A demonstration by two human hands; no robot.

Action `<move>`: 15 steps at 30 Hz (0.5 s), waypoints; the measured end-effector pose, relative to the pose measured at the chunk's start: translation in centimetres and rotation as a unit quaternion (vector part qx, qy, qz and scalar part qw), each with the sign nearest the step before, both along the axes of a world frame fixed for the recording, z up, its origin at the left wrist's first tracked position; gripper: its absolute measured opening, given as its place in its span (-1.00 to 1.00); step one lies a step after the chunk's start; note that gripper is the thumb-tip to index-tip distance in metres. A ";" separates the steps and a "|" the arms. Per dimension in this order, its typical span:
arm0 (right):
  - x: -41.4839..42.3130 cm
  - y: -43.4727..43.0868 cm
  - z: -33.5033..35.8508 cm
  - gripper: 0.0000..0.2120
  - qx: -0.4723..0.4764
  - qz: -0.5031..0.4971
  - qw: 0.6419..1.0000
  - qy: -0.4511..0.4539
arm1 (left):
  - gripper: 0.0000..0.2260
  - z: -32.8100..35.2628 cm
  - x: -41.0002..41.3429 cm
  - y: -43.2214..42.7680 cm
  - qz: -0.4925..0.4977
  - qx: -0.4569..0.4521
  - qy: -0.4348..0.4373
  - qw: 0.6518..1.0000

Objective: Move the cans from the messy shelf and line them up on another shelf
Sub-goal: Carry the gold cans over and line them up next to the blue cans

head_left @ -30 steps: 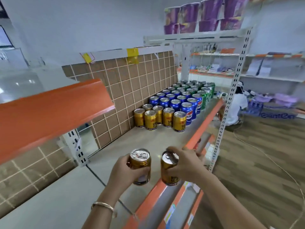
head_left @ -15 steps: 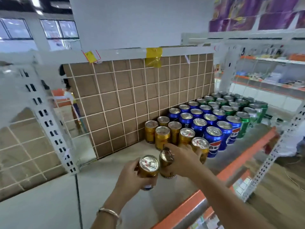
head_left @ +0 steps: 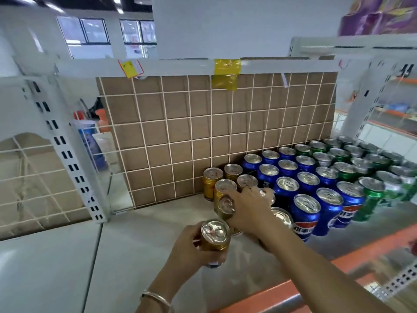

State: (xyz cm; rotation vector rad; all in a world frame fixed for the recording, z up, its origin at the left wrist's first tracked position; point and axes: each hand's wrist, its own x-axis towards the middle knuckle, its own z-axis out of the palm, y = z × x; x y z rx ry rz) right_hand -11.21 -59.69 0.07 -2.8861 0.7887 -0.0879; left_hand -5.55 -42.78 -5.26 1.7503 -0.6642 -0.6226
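The right hand [head_left: 248,210] is covering most of the far gold can [head_left: 225,205], so whether its base is touching the shelf [head_left: 135,245] cannot be told, and the wrist is hiding part of a front-row can [head_left: 282,216] at its 3 o'clock. The left hand [head_left: 187,249] is wrapping the near gold can [head_left: 215,232], hiding its label. The green cans [head_left: 372,188] at 3 o'clock are smearing into blur, the purple packs [head_left: 379,16] at 1 o'clock are running off the edge, and both forearms are being cut off at 6 o'clock.
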 end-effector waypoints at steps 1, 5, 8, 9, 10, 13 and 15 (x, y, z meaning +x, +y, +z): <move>0.1 -0.3 0.0 -0.32 -0.012 -0.004 1.000 0.010 | -0.42 -0.1 -0.3 -0.4 -0.002 -0.003 -0.003 1.000; -0.1 -1.3 0.2 -0.25 -0.041 -0.004 0.998 0.037 | -0.40 -0.7 -1.4 -1.8 -0.014 -0.006 -0.005 1.000; -0.4 -2.1 0.9 -0.24 -0.009 -0.005 0.999 0.045 | -0.43 -1.1 -2.3 -2.7 -0.022 -0.015 0.013 1.000; -0.6 -2.4 1.2 -0.26 0.007 -0.001 0.999 0.044 | -0.43 -1.0 -2.6 -3.0 -0.025 -0.021 0.015 0.999; -0.9 -2.6 1.4 -0.29 0.017 0.006 0.999 0.040 | -0.43 -1.1 -2.8 -3.3 -0.029 -0.030 0.018 0.999; -1.8 -3.2 1.6 -0.43 0.050 0.022 0.998 -0.003 | -0.44 -0.9 -4.2 -4.6 -0.021 -0.047 0.016 0.999; -2.3 -3.1 1.6 -0.47 0.104 0.017 0.993 -0.045 | -0.42 -1.4 -5.1 -5.7 0.000 -0.052 0.018 0.998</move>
